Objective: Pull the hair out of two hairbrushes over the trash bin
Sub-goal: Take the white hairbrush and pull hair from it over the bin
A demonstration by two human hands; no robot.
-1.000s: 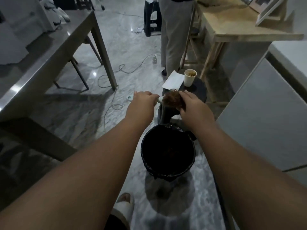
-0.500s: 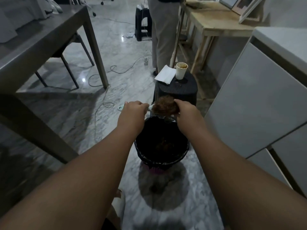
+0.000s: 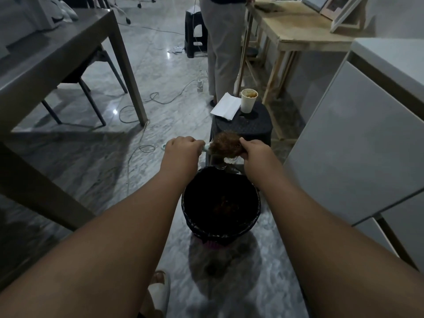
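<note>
My left hand grips the pale green handle of a hairbrush, held level just beyond the far rim of the bin. The brush head is buried in a thick clump of reddish-brown hair. My right hand is closed on the right side of that clump. Below stands a round trash bin lined with a black bag, with some brown hair lying at its bottom. Only one hairbrush is visible.
A dark plastic stool behind the bin carries a paper cup and a white napkin. A person stands beyond it. A grey table is at left, a white cabinet at right, cables on the floor.
The brush and both hands have come closer to me, now near the bin's far rim instead of over the stool. The grips are unchanged.
</note>
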